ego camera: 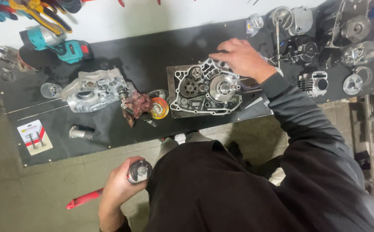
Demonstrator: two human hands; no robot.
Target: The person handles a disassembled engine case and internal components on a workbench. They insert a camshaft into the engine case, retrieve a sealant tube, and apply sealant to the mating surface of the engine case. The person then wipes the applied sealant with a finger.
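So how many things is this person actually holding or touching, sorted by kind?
Engine cases with gears: 1, the engine case under the right hand
Cans: 1, the spray can in the left hand
Total: 2

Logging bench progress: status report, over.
Left hand grips spray can. Right hand rests on engine case. Rag and tape roll beside it.

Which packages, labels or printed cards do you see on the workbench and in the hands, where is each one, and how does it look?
Blister card: flat on the black bench mat, near left corner; rectangular, white, with red stripe and two small metal parts.
Round tin: beside the rag, left of the engine case; orange and yellow lid label.
Spray can: in the left hand, below the bench; only its top shows, label unclear.
No screens or signs visible.
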